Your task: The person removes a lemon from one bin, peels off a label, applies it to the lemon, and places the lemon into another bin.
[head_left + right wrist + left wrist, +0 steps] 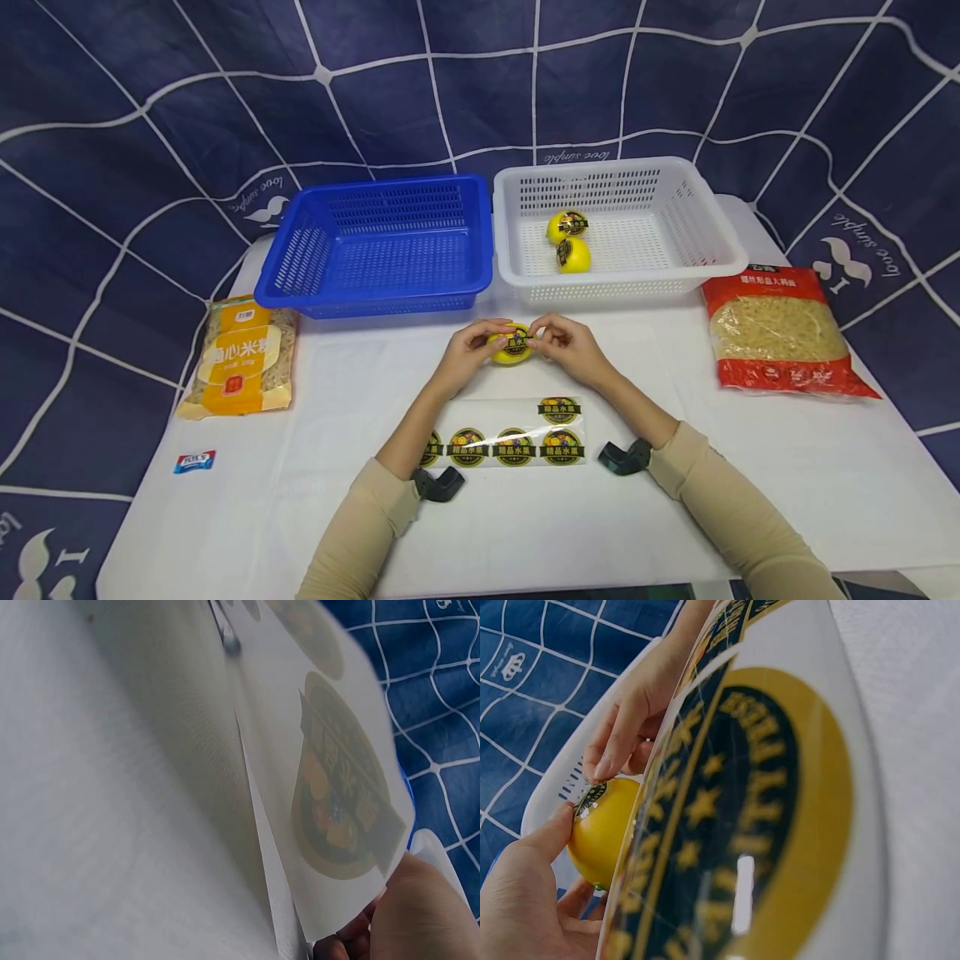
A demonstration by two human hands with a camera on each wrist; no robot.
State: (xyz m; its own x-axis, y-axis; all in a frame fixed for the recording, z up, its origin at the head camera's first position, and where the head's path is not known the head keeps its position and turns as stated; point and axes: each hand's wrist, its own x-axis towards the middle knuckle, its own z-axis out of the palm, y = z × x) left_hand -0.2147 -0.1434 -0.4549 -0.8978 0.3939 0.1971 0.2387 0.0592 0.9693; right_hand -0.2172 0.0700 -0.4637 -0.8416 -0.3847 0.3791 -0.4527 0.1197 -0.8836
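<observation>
My left hand [474,344] grips a small yellow ball-shaped fruit [512,346] just above the white table, in front of the two baskets. My right hand [558,341] pinches the round dark label on the fruit's top. In the left wrist view the left hand [532,892] cups the yellow fruit [604,829] while fingers of the right hand [622,739] touch its label. A sheet of round stickers [510,440] lies between my forearms; it fills the left wrist view as the sticker sheet [757,810] and the right wrist view as the sticker sheet [337,787].
A blue basket [378,247] stands at the back left with nothing in it. A white basket [617,227] at the back right holds two labelled yellow fruits [570,240]. A pasta bag with orange print [242,357] lies left, a red pasta bag [780,332] right, a small wrapper [194,461] front left.
</observation>
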